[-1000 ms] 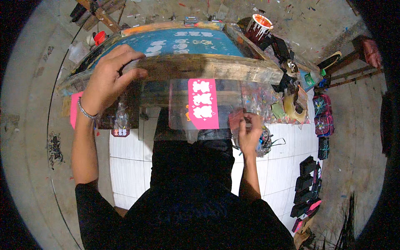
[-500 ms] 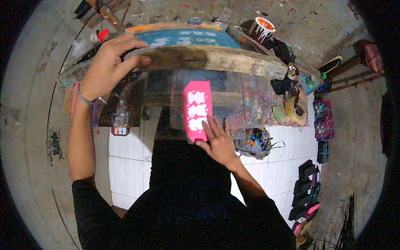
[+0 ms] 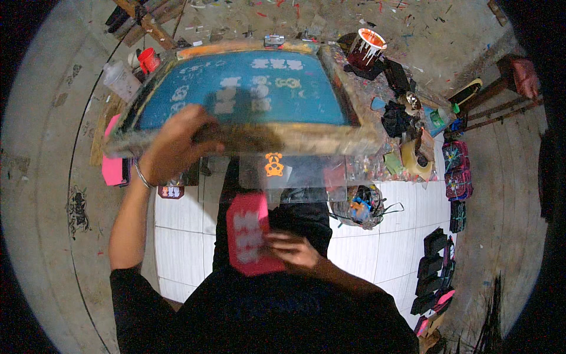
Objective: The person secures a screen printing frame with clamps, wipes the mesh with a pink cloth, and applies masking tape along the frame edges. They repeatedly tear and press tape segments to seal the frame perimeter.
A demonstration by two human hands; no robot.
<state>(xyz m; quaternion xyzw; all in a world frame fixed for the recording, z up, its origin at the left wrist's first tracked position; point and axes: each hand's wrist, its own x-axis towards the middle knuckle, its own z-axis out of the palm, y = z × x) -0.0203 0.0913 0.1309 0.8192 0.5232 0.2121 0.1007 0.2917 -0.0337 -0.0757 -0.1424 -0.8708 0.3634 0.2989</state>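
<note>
Item one, the centre of our clock: a pink piece with clipped corners, blurred, above the person's lap and off the worktop. It bears white figures, so we count its white printing as done; whether another colour is left for it, we cannot tell.

Item two, at 4 o'clock: the right hand, fingers clamped on the piece's edge.

Item three, towards 1 o'clock: a clear sheet with an orange bear figure showing and no pink piece lying on it.

Item four, at 11 o'clock: the left hand, fingers closed round the near rail of a wooden frame. The frame's blue mesh fills 12 o'clock. We judge the rail raised, though blur obscures its height.

Item five, at 10 o'clock: more pink pieces, edge partly hidden; their printing we cannot read.

Outlying stock: a paint pot with white drips at 1; a tape roll and strapped bundles at 2; black pieces at 3, which we take for separate stock; a red cup at 11.
</note>
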